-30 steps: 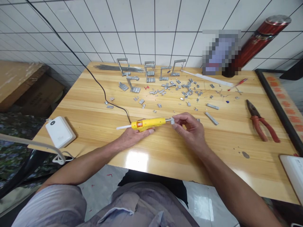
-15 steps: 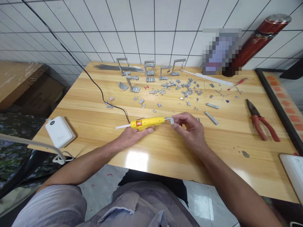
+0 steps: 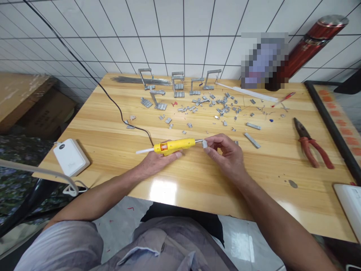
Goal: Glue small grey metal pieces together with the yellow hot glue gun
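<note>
My left hand (image 3: 162,160) is wrapped round a yellow hot glue gun (image 3: 180,144), which lies level with its metal nozzle pointing right. A clear glue stick (image 3: 145,150) pokes out of its back end, and a black cord runs off behind it. Between thumb and fingertips, my right hand (image 3: 225,150) pinches a small grey metal piece (image 3: 205,144). The nozzle tip is at the left side of this piece; whether they touch I cannot tell. Beyond the hands stand several small grey metal frames (image 3: 159,101) with flat bases.
Loose grey pieces (image 3: 224,109) are scattered over the wooden table (image 3: 113,150). Red-handled pliers (image 3: 307,145) lie at right, a white power bank (image 3: 71,157) at left. A red flask (image 3: 307,52) leans near the tiled wall. The black cord (image 3: 113,99) crosses the left side.
The glue gun and my left hand have shifted very slightly left. My right hand keeps its pinch on the grey piece, almost still.
</note>
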`<state>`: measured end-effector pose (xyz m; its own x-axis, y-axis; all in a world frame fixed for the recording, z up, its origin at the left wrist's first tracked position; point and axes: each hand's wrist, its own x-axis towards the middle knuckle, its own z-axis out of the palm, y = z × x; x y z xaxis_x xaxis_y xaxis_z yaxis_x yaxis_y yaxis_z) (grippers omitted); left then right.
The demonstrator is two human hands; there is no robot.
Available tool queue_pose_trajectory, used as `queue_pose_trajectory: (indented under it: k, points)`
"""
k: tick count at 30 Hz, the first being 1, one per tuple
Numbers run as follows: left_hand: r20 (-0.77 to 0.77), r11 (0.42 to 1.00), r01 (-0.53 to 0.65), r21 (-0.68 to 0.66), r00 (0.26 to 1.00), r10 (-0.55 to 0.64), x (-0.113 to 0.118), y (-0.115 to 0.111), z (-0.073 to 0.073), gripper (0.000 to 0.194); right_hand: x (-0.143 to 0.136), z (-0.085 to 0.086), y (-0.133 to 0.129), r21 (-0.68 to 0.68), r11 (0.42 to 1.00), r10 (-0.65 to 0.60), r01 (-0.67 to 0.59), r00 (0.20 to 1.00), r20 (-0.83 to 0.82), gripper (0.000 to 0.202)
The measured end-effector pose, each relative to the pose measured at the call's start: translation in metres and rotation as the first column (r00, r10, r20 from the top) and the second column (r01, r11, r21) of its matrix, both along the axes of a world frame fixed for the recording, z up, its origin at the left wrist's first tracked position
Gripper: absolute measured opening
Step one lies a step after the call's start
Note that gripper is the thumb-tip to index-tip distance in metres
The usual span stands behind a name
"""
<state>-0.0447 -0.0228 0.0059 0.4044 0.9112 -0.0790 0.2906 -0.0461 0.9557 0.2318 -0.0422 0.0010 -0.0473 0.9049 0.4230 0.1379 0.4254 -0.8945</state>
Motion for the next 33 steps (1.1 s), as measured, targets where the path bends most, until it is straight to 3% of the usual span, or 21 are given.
queue_pose_trajectory:
  k: [9,14,21,33]
  points:
    - [0.016,0.997,0.066,-0.031,0.998,-0.066,0.002,-0.001,0.010,0.036,-0.001,0.000,-0.001,0.019,1.000,0.008,-0.009,1.000,0.017,0.019]
    - [-0.002,1.000,0.018,-0.014,1.000,-0.018,0.001,-0.001,0.008,0.042,0.000,-0.001,-0.001,0.016,1.000,-0.002,0.002,1.000,0.024,0.016]
    - [0.001,0.999,0.048,-0.018,0.999,-0.048,0.003,0.000,0.014,0.028,0.000,-0.001,0.000,0.013,1.000,-0.020,0.019,0.997,0.078,0.012]
    - [-0.028,1.000,0.027,-0.003,0.999,-0.027,0.001,0.001,0.018,0.031,0.000,0.000,0.000,0.080,0.995,-0.066,0.052,0.980,0.188,0.012]
